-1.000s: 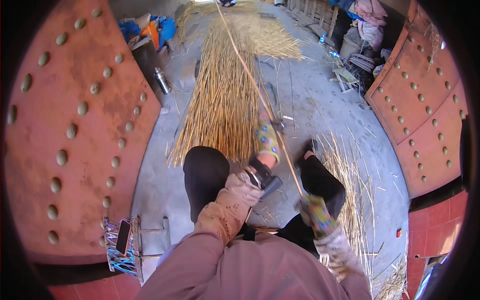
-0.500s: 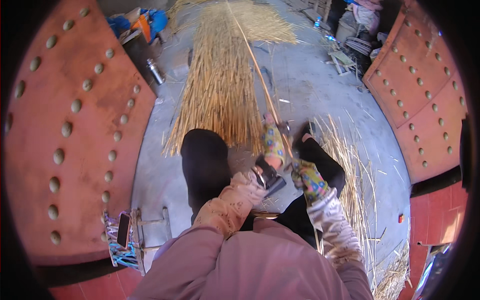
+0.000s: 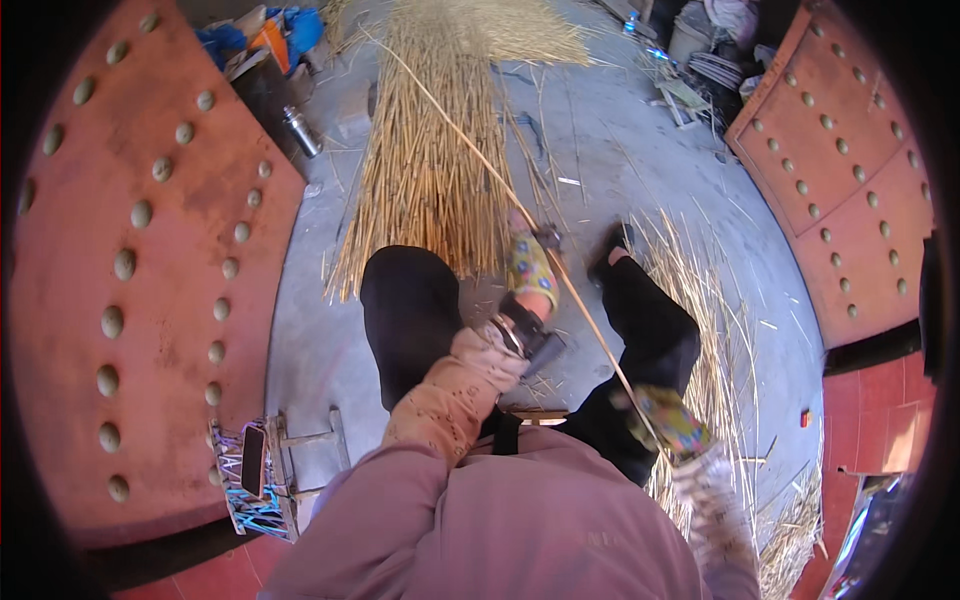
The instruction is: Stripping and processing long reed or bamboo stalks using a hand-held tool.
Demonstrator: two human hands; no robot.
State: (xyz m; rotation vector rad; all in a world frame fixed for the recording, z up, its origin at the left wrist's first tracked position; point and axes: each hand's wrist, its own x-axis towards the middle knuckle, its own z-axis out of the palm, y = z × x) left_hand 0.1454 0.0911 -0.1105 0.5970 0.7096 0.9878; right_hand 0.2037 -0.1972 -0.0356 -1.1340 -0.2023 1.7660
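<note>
A long thin reed stalk (image 3: 455, 128) runs slantwise from the far bundle down toward my right side. My left hand (image 3: 528, 262), in a flowered glove with bare fingertips, is closed around it between my knees. A small dark piece (image 3: 548, 237), whose kind I cannot make out, sits against the stalk at those fingers. Beside my right thigh, my right hand (image 3: 672, 422), in a similar glove, grips the stalk's near end; motion blurs it. A thick spread of reed stalks (image 3: 430, 190) lies on the floor beyond my left knee.
Loose pale stalks (image 3: 715, 340) lie along my right leg. A small stool (image 3: 310, 440) with a phone (image 3: 253, 462) on it stands at left. A metal flask (image 3: 302, 132) is farther off. Studded reddish door panels (image 3: 150, 270) flank both sides.
My right hand has moved down and back toward my right hip with the stalk's end. The stalk now slants more across the bundle. My left hand has shifted slightly left.
</note>
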